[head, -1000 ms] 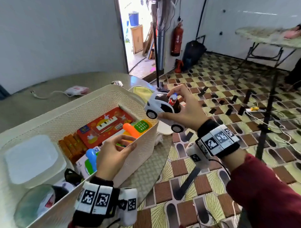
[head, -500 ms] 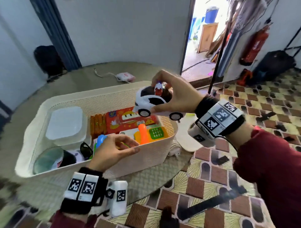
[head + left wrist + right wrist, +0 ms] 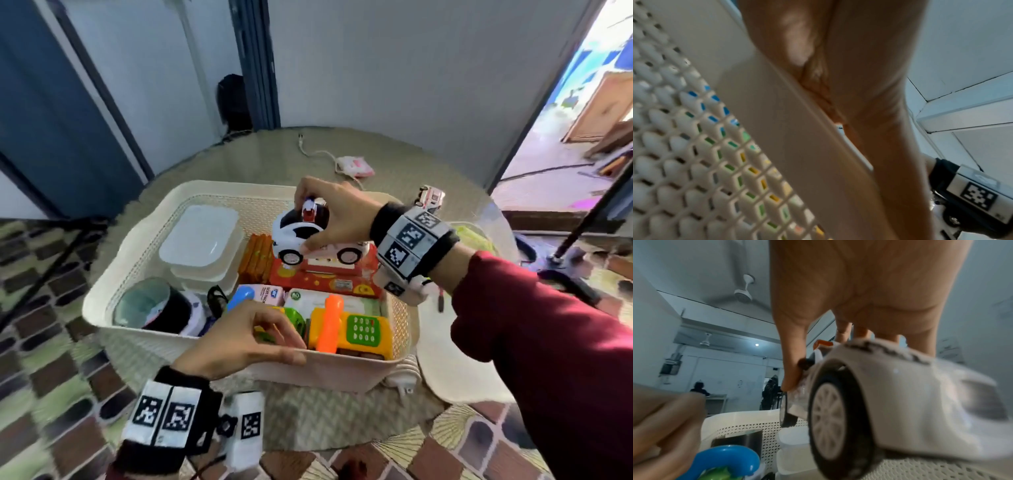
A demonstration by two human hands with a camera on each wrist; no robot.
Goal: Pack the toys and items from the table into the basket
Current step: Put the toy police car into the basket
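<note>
A: Right hand (image 3: 337, 219) — what is it doing?

B: It is gripping the white toy car (image 3: 308, 240) from above, thumb on the near side, fingers curling over the roof. The car is hanging over the far right part of the basket (image 3: 113, 274), just above the red toy keyboard (image 3: 329, 279).

A: And the left hand (image 3: 239, 337)?

B: It is resting on the basket's near rim, thumb lying along the outside edge, fingers bending over into the basket. Whether the fingers are holding anything inside, I cannot tell; the left wrist view is showing only palm and lattice wall.

A: What is sitting in the basket?

B: A yellow toy phone (image 3: 352, 330) with an orange handset in the near right corner, a clear lidded box (image 3: 200, 236) at the far left, a roll of tape (image 3: 150, 305) at the near left.

A: Anything lying outside it?

B: A small toy vehicle (image 3: 430, 198) is standing on the table (image 3: 274, 154) beyond the right wrist.
</note>
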